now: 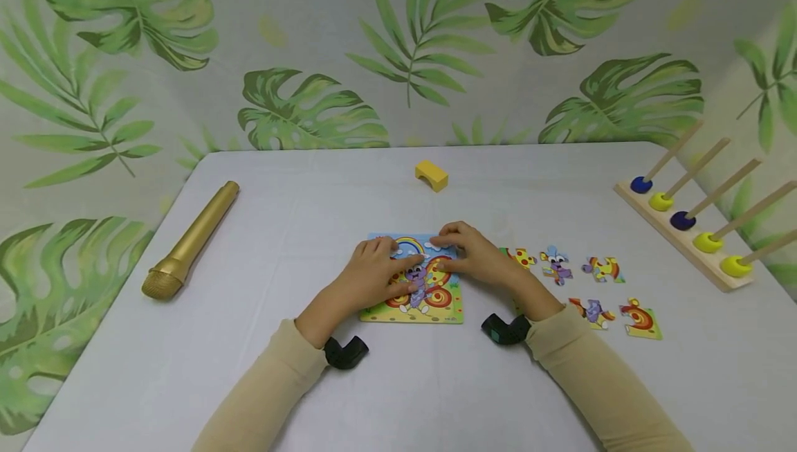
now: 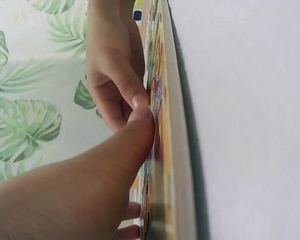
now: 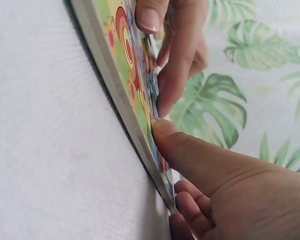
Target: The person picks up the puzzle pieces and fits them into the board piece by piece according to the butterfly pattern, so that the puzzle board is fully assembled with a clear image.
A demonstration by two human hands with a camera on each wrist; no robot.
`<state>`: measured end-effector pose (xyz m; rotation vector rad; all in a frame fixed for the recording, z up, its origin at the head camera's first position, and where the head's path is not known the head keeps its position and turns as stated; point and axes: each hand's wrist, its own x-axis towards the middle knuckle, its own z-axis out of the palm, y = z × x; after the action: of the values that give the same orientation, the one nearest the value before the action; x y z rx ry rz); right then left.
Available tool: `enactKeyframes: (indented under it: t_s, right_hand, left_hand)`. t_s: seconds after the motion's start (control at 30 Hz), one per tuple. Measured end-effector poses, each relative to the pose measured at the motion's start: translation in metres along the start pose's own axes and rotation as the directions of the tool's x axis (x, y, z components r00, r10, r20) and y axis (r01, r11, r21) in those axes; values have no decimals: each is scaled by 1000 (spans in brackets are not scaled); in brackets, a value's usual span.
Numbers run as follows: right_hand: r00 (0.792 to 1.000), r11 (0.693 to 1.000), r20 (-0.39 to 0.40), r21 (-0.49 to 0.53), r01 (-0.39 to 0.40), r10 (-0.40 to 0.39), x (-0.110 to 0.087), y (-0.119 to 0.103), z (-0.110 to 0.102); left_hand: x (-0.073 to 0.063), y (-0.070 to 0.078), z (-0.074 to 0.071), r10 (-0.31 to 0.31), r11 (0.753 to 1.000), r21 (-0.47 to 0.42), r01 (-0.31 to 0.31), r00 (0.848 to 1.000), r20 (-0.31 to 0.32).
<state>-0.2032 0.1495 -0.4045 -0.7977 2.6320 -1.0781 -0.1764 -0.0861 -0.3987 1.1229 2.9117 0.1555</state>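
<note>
A square jigsaw puzzle with a butterfly and rainbow picture lies on the table. My left hand rests over its left side, thumb and index finger reaching across the butterfly. At the upper right corner, my right hand has its thumb on the picture and its fingers bent at the edge. The right wrist view shows this thumb against the puzzle face, the fingers curling past the board's end. In the left wrist view, the left thumb touches the picture too. Both hands cover parts of the puzzle.
Several loose puzzle pieces lie to the right, some partly behind the right forearm. A gold microphone lies at the left. A yellow arch block sits at the back. A peg stand with coloured beads stands at the right edge.
</note>
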Motion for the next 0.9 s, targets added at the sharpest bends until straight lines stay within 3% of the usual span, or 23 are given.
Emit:
enactKeyframes:
  t_s: [0.13, 0.3, 0.37, 0.57, 0.77, 0.9]
  right_hand:
    - [1000, 1000, 12, -25, -4, 5, 0, -2, 0]
    - [999, 999, 29, -43, -26, 27, 1, -3, 0]
    - [999, 999, 36, -40, -37, 38, 0, -4, 1]
    - [998, 998, 29, -40, -46, 47, 0, -4, 2]
    - [999, 998, 15, -56, -35, 36, -1, -5, 3]
    - [999, 999, 16, 1, -41, 41, -3, -7, -3]
  left_hand:
    - [-7, -9, 1, -8, 989, -149, 9, 1000, 8]
    - [-26, -27, 0, -89, 944, -318, 87, 996, 8]
    - [-35, -34, 0, -114, 940, -322, 113, 993, 15]
    - [-56, -44, 2, -100, 936, -334, 109, 994, 46]
    - [-62, -40, 7, -116, 923, -365, 126, 992, 49]
    - [-62, -39, 11, -116, 922, -371, 115, 993, 21]
